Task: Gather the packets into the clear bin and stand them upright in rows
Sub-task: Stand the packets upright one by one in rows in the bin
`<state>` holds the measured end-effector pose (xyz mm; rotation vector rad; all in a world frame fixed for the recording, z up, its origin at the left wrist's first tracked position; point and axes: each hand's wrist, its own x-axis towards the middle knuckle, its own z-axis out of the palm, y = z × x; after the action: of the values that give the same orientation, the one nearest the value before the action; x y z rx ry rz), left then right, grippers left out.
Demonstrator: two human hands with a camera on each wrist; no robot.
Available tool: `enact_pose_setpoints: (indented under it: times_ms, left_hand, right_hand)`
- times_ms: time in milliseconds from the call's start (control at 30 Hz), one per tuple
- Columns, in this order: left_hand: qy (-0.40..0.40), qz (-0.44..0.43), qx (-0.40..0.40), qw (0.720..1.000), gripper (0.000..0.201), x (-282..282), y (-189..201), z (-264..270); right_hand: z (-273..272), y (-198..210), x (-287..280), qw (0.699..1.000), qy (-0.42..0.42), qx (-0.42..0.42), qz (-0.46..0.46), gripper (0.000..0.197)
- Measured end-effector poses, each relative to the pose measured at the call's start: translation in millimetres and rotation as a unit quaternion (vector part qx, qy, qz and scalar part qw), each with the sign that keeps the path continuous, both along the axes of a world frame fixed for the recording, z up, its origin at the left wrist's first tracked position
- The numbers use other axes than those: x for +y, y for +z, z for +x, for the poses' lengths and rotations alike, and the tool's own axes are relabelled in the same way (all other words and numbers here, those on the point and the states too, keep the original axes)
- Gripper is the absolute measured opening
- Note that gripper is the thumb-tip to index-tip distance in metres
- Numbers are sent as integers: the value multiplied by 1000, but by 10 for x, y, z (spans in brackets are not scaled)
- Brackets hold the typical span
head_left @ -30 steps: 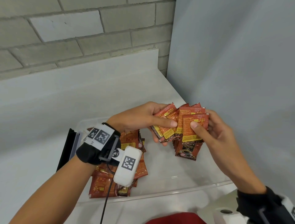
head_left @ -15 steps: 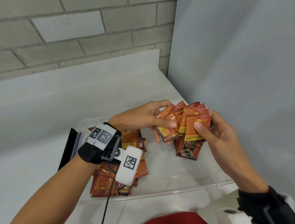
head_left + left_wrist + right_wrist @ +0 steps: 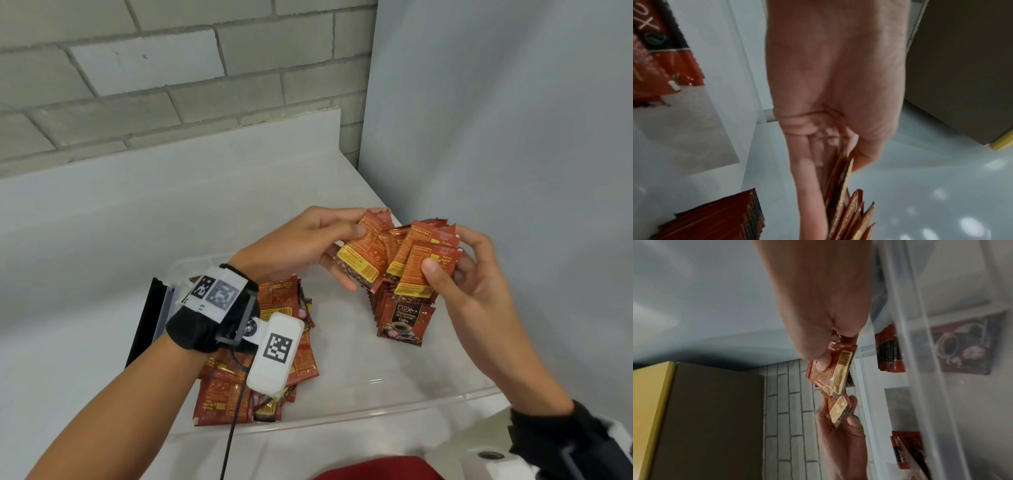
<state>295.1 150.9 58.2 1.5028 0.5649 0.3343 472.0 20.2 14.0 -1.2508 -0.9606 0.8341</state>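
Above the right half of the clear bin (image 3: 342,416), which sits at the desk's (image 3: 102,222) far right corner against the wall, both hands hold a fan of packets (image 3: 407,260) between them. Left hand (image 3: 301,246) pinches the packets at the fan's left end, thumb on top; right hand (image 3: 476,274) clamps the rest under its thumb. Directly below the hands, and nearer the right one, an upright row of packets (image 3: 400,315) stands, running away toward the far wall, its front packet facing the person. Judged from this, the fan must be squared up and lowered straight down to extend that row. A loose flat pile (image 3: 284,342) lies at the bin's left end, under the left wrist. Counts: one bin, one standing row, one pile; individual packets overlap too much to count.
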Motion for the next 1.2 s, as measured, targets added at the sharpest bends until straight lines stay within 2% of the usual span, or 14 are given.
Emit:
enact_pose_setpoints:
  times_ms: [67,133,233,333,633,767,833,933,1067,1200]
  left_hand:
    - [10,5,-12,1000,41,10,-3,3]
    - [26,17,-20,999,44,14,-10,21]
    - [48,16,-34,998,36,-10,-35,70]
    - [51,4,-45,998,38,-42,-58,109]
    - [39,52,-16,998,22,-70,-6,65]
    - [33,42,-24,998,34,-100,-16,102]
    - [27,25,-41,998,30,-146,4,129]
    - [28,25,-43,998,37,-159,-16,168]
    - [18,87,-22,996,30,-178,35,225]
    - [-4,181,30,983,45,-141,117,235]
  right_hand:
    - [9,12,-8,1000,2,14,-10,44]
    - [4,37,-16,1000,9,10,-26,39]
    - [-9,55,-17,998,30,23,-46,36]
    - [-20,61,-5,996,44,52,-64,33]
    - [-37,78,1,992,52,96,-64,43]
    - [-35,95,8,985,68,141,-69,54]
    - [-42,115,10,979,84,170,-74,53]
    - [-58,132,8,971,100,200,-77,52]
    - [-49,133,-1,967,101,218,-87,46]
    - [-42,141,-2,967,78,229,-81,41]
